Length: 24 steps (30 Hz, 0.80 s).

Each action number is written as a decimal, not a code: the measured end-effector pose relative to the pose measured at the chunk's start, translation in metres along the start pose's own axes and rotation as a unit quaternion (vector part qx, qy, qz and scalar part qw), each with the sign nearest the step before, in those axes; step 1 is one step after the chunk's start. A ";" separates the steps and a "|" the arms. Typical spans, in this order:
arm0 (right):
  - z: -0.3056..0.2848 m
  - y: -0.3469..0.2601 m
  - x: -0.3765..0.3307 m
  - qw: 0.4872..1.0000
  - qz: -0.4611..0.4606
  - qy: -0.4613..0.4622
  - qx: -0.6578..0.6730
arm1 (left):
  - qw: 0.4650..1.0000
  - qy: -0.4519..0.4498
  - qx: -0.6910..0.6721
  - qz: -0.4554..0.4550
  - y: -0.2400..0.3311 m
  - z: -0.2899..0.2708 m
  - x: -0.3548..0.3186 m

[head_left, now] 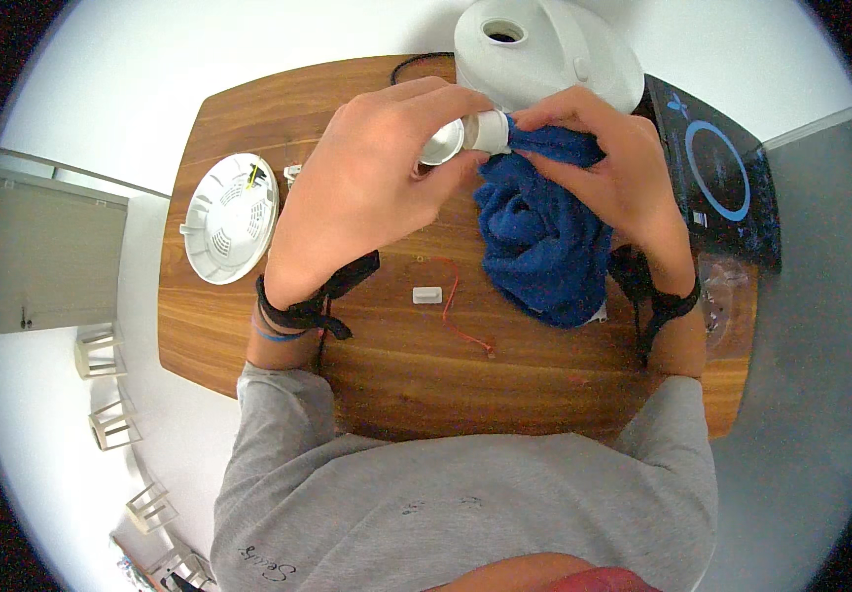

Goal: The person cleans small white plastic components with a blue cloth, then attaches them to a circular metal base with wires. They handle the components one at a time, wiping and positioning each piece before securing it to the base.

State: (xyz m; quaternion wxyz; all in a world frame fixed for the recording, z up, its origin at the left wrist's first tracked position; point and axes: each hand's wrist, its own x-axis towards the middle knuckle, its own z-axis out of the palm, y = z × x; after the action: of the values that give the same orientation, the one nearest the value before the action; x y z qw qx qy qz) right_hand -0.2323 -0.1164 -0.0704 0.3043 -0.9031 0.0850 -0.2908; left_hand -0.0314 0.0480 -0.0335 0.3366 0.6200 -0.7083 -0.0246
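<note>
My left hand (372, 183) grips a small white plastic cylinder (488, 132), with a round white cap-like piece (442, 144) beside it near the fingertips. Between the thumb and fingers of my right hand (618, 163) a twisted end of blue cloth is pinched and pressed against the cylinder's right side. The rest of the blue cloth (544, 242) hangs bunched down toward the wooden table (377, 385). Whether the cloth reaches inside the cylinder cannot be made out. Below the hands, a small white block (427, 295) lies next to a thin red wire (448, 306).
A round white slotted plastic cover (232, 219) lies at the table's left. A large white rounded appliance (547, 59) with a hole on top stands at the back. At the right are a black cooktop (717, 173) and a clear plastic bag (727, 306). Chairs (101, 355) line the left wall.
</note>
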 end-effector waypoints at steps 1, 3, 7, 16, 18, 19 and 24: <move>0.000 0.004 0.001 1.000 -0.016 -0.015 -0.015 | 1.000 0.000 0.004 0.009 -0.002 0.001 0.001; 0.002 0.007 0.001 0.999 -0.037 -0.017 -0.013 | 1.000 0.005 0.010 0.025 -0.006 0.002 0.002; 0.008 0.019 0.006 0.989 -0.141 0.040 -0.020 | 0.999 0.007 -0.029 -0.020 -0.001 0.000 0.003; -0.020 0.006 0.000 0.981 -0.085 -0.152 0.087 | 0.999 -0.010 -0.028 0.015 -0.007 0.002 0.004; -0.017 0.008 -0.001 0.981 -0.089 -0.146 0.090 | 0.999 -0.019 -0.016 0.021 -0.008 0.005 0.006; -0.016 0.009 -0.001 0.981 -0.092 -0.142 0.092 | 1.000 -0.022 -0.016 0.013 -0.008 0.007 0.007; -0.013 -0.002 0.001 0.999 -0.020 -0.045 -0.008 | 0.999 -0.023 -0.038 -0.003 -0.012 0.009 0.008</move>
State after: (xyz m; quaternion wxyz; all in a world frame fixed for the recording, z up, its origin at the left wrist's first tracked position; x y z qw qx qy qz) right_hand -0.2389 -0.1213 -0.0603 0.2941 -0.9193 0.0553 -0.2556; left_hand -0.0262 0.0344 -0.0420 0.3433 0.6078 -0.7129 -0.0669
